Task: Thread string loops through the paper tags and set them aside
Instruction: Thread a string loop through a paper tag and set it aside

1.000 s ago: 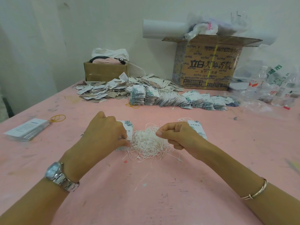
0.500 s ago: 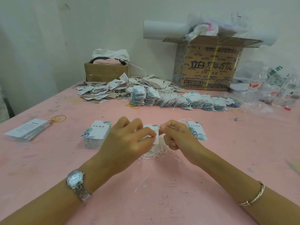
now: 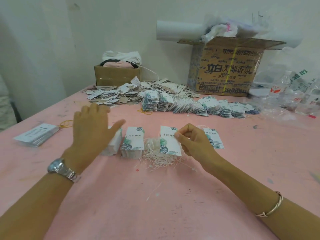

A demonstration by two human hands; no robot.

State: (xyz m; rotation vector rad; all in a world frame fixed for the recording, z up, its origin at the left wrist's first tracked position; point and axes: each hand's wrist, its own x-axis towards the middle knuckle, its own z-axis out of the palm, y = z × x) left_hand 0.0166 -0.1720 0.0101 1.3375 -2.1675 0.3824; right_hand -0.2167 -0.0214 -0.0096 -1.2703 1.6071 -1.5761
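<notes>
Hands: left hand (image 3: 91, 129) spread empty, right hand (image 3: 194, 142) pinching tag (image 3: 168, 142); cardboard box (image 3: 225, 71) holds plastic bags (image 3: 218, 30).

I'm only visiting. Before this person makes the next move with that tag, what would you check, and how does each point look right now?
1. Tag gripped: the right hand pinches one paper tag by its edge. Ok.
2. String through that tag: no loop shows clearly on it. Cannot tell.
3. Other hand free: the left hand is raised, fingers spread, holding nothing. Ok.
4. Strings in reach: the pile of string loops lies just below the held tag. Ok.
5. More tags ready: a stack of tags stands beside the pile. Ok.
</notes>
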